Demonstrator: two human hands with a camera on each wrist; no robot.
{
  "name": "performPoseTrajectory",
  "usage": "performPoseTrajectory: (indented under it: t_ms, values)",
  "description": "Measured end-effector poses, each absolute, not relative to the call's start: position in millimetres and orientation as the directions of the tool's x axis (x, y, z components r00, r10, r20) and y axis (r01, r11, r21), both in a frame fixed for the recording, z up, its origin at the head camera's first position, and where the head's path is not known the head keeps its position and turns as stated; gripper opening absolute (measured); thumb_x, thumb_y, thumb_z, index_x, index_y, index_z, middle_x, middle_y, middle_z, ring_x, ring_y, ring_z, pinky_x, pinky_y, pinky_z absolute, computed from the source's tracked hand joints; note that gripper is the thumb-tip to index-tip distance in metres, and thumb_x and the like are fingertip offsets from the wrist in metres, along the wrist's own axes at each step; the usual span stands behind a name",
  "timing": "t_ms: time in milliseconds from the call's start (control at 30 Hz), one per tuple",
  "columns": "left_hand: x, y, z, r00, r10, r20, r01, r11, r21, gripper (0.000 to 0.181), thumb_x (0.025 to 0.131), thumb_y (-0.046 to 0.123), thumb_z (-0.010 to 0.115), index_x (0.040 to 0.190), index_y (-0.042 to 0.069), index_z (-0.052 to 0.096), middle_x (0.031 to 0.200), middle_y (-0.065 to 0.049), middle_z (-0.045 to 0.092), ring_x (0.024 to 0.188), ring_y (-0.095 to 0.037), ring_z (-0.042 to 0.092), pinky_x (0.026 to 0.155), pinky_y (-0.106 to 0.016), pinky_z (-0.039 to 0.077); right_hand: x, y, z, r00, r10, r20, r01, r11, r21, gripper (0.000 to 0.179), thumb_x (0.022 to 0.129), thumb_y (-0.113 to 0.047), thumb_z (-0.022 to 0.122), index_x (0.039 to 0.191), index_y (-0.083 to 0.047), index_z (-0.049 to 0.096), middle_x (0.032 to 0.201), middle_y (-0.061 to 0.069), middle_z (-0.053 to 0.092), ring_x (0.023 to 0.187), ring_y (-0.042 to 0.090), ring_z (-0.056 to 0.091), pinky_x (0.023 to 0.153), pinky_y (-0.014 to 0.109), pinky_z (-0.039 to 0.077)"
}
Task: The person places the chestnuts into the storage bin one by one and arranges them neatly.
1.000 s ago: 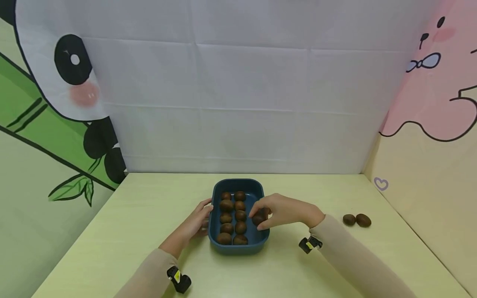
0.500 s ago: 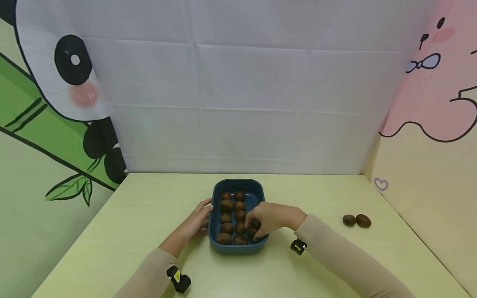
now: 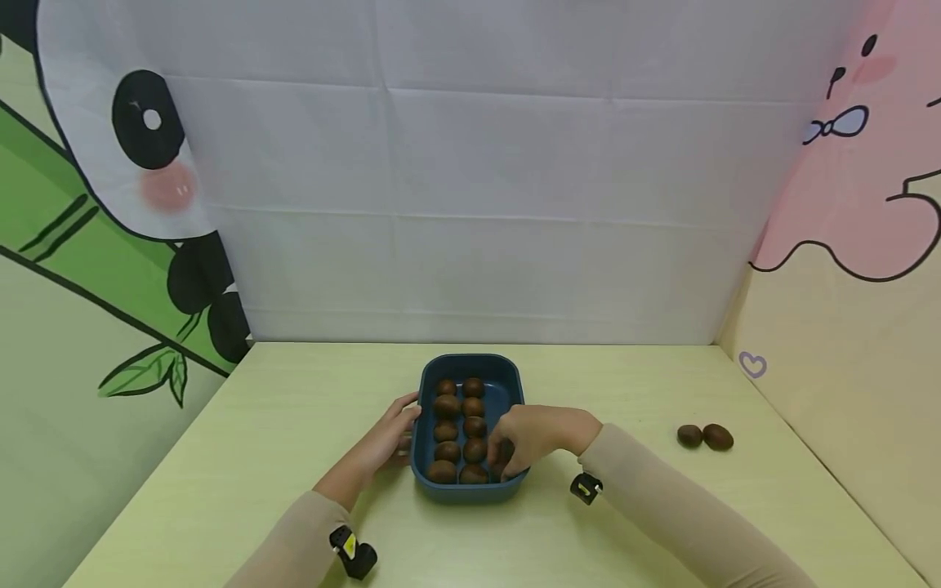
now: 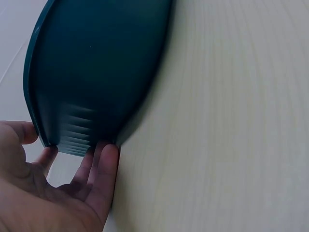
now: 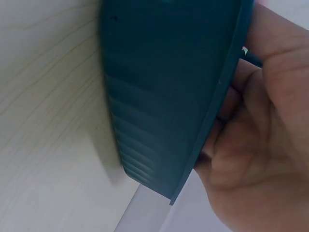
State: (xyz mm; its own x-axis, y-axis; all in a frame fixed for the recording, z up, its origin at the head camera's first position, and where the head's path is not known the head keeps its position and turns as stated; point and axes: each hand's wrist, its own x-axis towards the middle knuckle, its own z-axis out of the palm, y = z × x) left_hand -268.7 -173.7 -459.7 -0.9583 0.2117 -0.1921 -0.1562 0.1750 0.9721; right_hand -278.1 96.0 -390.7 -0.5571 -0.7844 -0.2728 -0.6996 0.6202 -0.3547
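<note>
A dark blue plastic box point(image 3: 432, 492) stands on the table and holds two columns of brown chestnuts point(image 3: 445, 406). From the left, my left hand point(image 3: 387, 433) rests on the box's outer wall, its fingers fairly straight. In the left wrist view those fingertips point(image 4: 110, 153) touch the wall, with the thumb at the rim. My right hand point(image 3: 540, 433) reaches over the right rim and pinches a chestnut point(image 3: 499, 471) low in the near right corner, partly hidden by the fingers. The right wrist view shows the box's outside point(image 5: 164, 106), with the fingers hidden behind the rim.
Two more chestnuts point(image 3: 703, 436) lie side by side on the table point(image 3: 603, 539) at the right. A white cloth point(image 3: 478, 204) hangs behind the table. Painted walls point(image 3: 845, 327) stand on both sides.
My right hand has moved down and nearer into the box's near right corner, carrying the chestnut. The left hand and the box have stayed in place.
</note>
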Motion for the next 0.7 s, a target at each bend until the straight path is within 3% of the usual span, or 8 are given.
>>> performPoseTrajectory:
  t_ms: [233,433,700]
  values:
    - [-267,-178,-459,-0.956,0.216,-0.200,-0.162,0.182,0.970,0.055,0.107,0.041,0.041,0.156,0.022,0.028,0.137,-0.022,0.054,0.105,-0.028,0.067,0.081,-0.041,0.053,-275,92,-390,-0.560,-0.779,-0.283,-0.685,0.627,-0.370,0.011,0.084,-0.020,0.081,0.095,-0.019,0.078,0.086,-0.017,0.068,0.075,-0.004,0.060,0.069,0.019,0.049]
    - [-267,-179,-457,-0.950,0.241,-0.199,-0.158,0.178,0.971,0.057,0.107,0.042,0.040,0.157,0.020,0.025,0.139,-0.026,0.051,0.107,-0.029,0.066,0.081,-0.041,0.053,-275,95,-389,-0.555,-0.800,-0.228,-0.692,0.596,-0.408,0.023,0.083,-0.022,0.083,0.104,-0.015,0.075,0.091,-0.012,0.069,0.077,-0.001,0.061,0.071,0.019,0.050]
    - [-268,-178,-458,-0.951,0.230,-0.205,-0.169,0.169,0.971,0.055,0.106,0.042,0.042,0.156,0.023,0.027,0.137,-0.022,0.054,0.104,-0.027,0.067,0.081,-0.041,0.054,-275,108,-382,-0.550,-0.827,-0.114,-0.719,0.539,-0.439,0.027,0.090,-0.020,0.077,0.115,-0.012,0.071,0.108,-0.002,0.071,0.100,0.012,0.067,0.085,0.026,0.051]
